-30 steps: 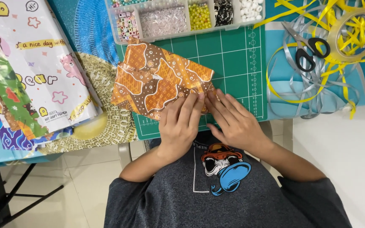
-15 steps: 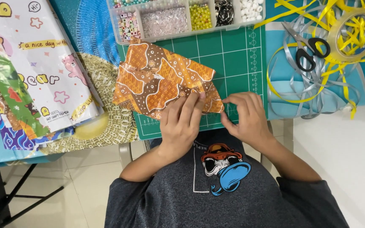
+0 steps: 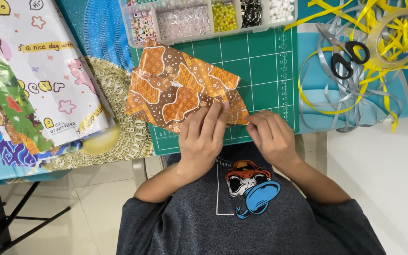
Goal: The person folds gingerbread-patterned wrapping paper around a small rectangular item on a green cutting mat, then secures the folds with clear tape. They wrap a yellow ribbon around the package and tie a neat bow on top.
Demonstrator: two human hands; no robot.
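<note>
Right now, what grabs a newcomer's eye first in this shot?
The orange and brown patterned paper, folded on the green cutting mat at centre. The left hand presses flat on its near edge and the right hand pinches its right corner. Next, the tangle of yellow and silver ribbon at upper right, with black-handled scissors on top and a tape roll beside them.

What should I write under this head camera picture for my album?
Left hand presses folded orange patterned paper on a green cutting mat while right hand pinches its corner.
</note>
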